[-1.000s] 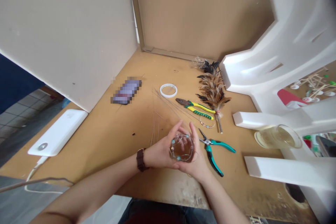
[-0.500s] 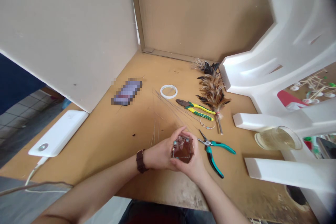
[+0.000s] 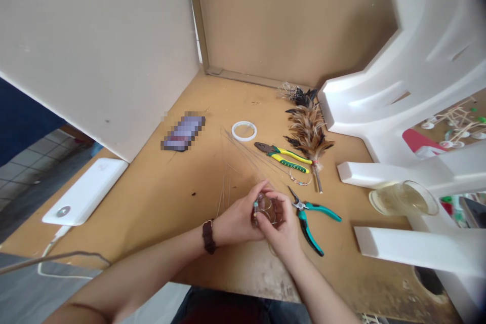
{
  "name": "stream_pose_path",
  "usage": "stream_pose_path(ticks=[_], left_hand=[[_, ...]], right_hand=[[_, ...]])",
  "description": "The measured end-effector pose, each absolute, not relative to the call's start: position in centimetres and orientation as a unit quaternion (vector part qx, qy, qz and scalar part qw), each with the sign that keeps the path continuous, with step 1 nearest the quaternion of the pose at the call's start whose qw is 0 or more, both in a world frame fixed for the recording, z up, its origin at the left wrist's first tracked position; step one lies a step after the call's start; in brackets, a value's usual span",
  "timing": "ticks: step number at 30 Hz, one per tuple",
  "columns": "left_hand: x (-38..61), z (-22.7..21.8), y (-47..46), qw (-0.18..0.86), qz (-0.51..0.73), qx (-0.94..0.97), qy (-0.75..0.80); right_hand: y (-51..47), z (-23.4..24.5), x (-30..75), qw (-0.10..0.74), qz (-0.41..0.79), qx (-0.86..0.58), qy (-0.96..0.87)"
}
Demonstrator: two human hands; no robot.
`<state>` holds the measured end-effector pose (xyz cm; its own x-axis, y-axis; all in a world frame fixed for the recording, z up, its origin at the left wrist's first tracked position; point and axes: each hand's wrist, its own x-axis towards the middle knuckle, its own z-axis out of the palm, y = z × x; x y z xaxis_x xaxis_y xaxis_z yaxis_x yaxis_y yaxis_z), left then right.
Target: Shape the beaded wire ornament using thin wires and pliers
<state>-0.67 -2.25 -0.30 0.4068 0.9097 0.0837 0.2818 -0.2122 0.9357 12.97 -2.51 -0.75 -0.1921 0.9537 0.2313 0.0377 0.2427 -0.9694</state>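
— Where is the beaded wire (image 3: 256, 205)?

— Looped between the person's palms, above the tabletop (image 3: 152, 197) near its front edge.

— And the grip?

— Left hand (image 3: 241, 220) and right hand (image 3: 284, 230) are both closed around the wire, fingers curled.

— What lies nearby?

— Teal pliers (image 3: 305, 225), handles spread, just beside the right hand; farther back, yellow-green pliers (image 3: 275, 153), a white ring (image 3: 244, 138) and a feather bundle (image 3: 307, 126).
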Motion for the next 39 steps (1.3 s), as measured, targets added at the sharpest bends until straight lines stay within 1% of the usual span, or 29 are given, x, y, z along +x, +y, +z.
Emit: stream_pose_path(ticks=[2, 5, 7, 11, 14, 16, 19, 23, 28, 33, 36, 39], left_hand=[[-0.5, -0.3, -2.3, 0.474, 0.341, 0.690, 0.429], [-0.4, -0.4, -2.4, 0.512, 0.340, 0.667, 0.421], [-0.3, -0.3, -2.5, 0.539, 0.345, 0.653, 0.404], [-0.1, -0.1, -2.5, 0.576, 0.346, 0.643, 0.367], [0.0, 0.0, -2.5, 0.599, 0.321, 0.639, 0.360], [0.0, -0.1, -2.4, 0.616, 0.324, 0.625, 0.353], [0.1, -0.4, -2.4, 0.644, 0.343, 0.598, 0.330], [0.3, -0.7, -2.4, 0.664, 0.354, 0.577, 0.317], [0.5, -1.0, -2.5, 0.648, 0.382, 0.579, 0.315], [0.5, -1.2, -2.5, 0.654, 0.376, 0.580, 0.307], [0.3, -1.1, -2.4, 0.625, 0.371, 0.610, 0.315], [0.1, -0.9, -2.3, 0.590, 0.354, 0.648, 0.327]], right_hand=[[-2.5, -0.6, 13.1, 0.492, 0.488, -0.399, -0.601], [-2.5, -0.6, 13.3, 0.482, 0.473, -0.415, -0.609], [-2.4, -0.6, 13.6, 0.475, 0.423, -0.433, -0.638], [-2.0, 0.0, 14.5, 0.445, 0.275, -0.451, -0.723], [-1.9, 0.5, 14.8, 0.418, 0.224, -0.444, -0.760], [-1.9, 0.6, 14.7, 0.421, 0.226, -0.440, -0.760], [-2.0, 0.3, 14.4, 0.449, 0.248, -0.435, -0.740], [-2.0, 0.0, 14.1, 0.485, 0.243, -0.430, -0.722], [-2.2, -0.7, 14.1, 0.505, 0.234, -0.419, -0.718], [-2.5, -0.9, 14.1, 0.508, 0.231, -0.420, -0.716], [-2.4, -0.7, 14.1, 0.509, 0.221, -0.407, -0.726], [-2.3, -0.5, 14.2, 0.483, 0.206, -0.383, -0.760]])
